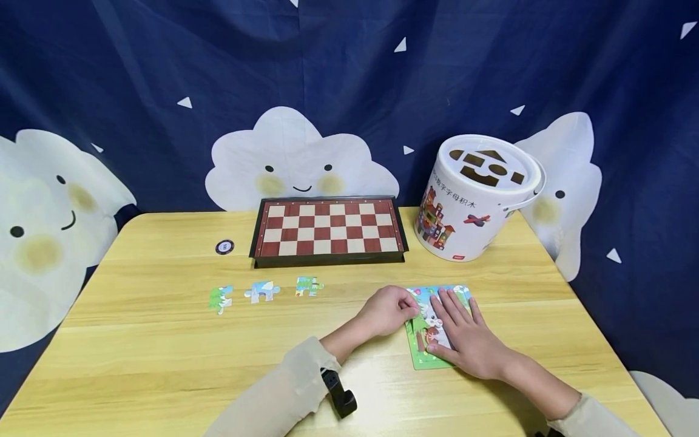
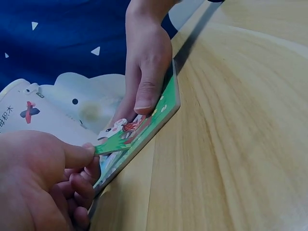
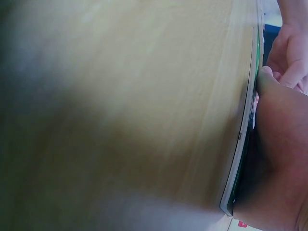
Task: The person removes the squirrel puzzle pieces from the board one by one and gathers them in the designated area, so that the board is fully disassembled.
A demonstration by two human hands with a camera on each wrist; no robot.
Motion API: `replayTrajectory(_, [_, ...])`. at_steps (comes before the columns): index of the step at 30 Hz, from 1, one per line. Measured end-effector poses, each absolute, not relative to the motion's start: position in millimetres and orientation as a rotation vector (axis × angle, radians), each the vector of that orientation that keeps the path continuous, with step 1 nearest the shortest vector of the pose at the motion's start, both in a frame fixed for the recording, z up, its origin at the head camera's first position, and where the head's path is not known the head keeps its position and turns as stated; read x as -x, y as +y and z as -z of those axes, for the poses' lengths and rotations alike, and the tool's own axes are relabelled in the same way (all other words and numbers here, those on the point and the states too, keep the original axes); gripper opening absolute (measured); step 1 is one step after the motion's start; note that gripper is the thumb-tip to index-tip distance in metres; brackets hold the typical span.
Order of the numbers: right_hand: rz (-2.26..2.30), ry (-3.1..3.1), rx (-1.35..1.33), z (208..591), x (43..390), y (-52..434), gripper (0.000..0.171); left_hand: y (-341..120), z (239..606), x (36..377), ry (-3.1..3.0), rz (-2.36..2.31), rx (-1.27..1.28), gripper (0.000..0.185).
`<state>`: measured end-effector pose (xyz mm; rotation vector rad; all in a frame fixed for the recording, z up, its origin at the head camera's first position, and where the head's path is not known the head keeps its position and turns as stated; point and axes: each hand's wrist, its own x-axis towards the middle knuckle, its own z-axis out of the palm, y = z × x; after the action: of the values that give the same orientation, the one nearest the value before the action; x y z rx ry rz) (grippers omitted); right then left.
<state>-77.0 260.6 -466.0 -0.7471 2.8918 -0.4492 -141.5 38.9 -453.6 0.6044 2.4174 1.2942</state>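
A jigsaw puzzle in a green-edged board lies at the right of the table, showing a white rabbit-like animal on grass. My left hand is at its left side, thumb and finger pinching the edge of a green puzzle piece. In the left wrist view that piece is tilted up above the board. My right hand lies over the right part of the puzzle, fingers straight and spread, covering much of the picture. Seen from the right wrist, the board's edge runs beside the hand.
Three loose puzzle pieces, a green one, a blue one and a green-blue one, lie left of centre. Behind them are a round chip and a checkered board. A white lidded bucket stands at back right.
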Motion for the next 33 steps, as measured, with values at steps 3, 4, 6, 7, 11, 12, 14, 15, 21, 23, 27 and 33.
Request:
replayTrajectory(3, [0.456, 2.907, 0.761, 466, 77, 261, 0.086, 39, 454, 142, 2.405, -1.314, -0.622, 0.009])
replayTrajectory(4, [0.453, 2.903, 0.759, 466, 77, 261, 0.086, 38, 455, 142, 2.402, -1.321, -0.629, 0.008])
replayTrajectory(6, [0.447, 2.893, 0.749, 465, 78, 261, 0.086, 39, 456, 141, 2.399, -1.338, -0.641, 0.008])
replayTrajectory(7, [0.439, 2.886, 0.737, 465, 78, 261, 0.086, 39, 457, 141, 2.398, -1.348, -0.649, 0.008])
replayTrajectory(11, [0.452, 2.883, 0.740, 465, 78, 262, 0.087, 39, 459, 140, 2.397, -1.388, -0.672, 0.007])
replayTrajectory(12, [0.455, 2.890, 0.753, 466, 78, 262, 0.087, 39, 459, 140, 2.397, -1.395, -0.679, 0.007])
replayTrajectory(14, [0.461, 2.905, 0.780, 467, 78, 263, 0.086, 39, 458, 139, 2.398, -1.401, -0.689, 0.007])
replayTrajectory(15, [0.470, 2.914, 0.794, 468, 78, 264, 0.086, 39, 458, 139, 2.397, -1.401, -0.692, 0.007])
replayTrajectory(21, [0.484, 2.931, 0.836, 471, 79, 264, 0.088, 40, 453, 141, 2.385, -1.441, -0.671, 0.008])
replayTrajectory(23, [0.482, 2.928, 0.836, 470, 79, 262, 0.089, 39, 449, 142, 2.375, -1.469, -0.666, 0.008])
replayTrajectory(27, [0.479, 2.903, 0.804, 464, 78, 260, 0.089, 34, 443, 145, 2.359, -1.474, -0.662, 0.008])
replayTrajectory(33, [0.457, 2.892, 0.795, 463, 76, 260, 0.087, 11, 441, 151, 2.257, -1.475, -0.646, 0.009])
